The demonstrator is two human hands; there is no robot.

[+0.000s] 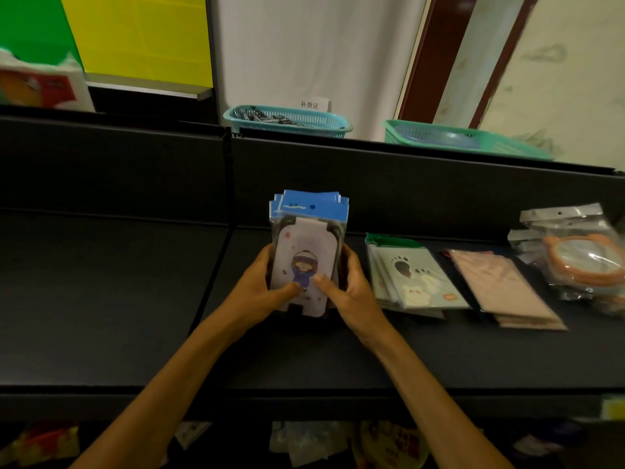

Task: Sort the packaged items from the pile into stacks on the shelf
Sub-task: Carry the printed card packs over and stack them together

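A stack of packaged phone cases with blue header cards and a cartoon figure (306,245) stands on the dark shelf (118,299) near its middle. My left hand (262,286) grips the stack's left side, thumb on the front. My right hand (341,287) grips its right side, thumb also on the front. Right of it lie a stack of paw-print packages with green tops (411,275), a stack of pale pink flat packages (500,286) and a pile of clear bags holding orange-rimmed round items (581,255).
A black divider rod (220,248) crosses the shelf left of the stack. Two teal baskets (287,120) (470,138) sit behind the shelf's back panel. More packaged goods lie on the lower level (304,441). A red and white package (40,86) sits at upper left.
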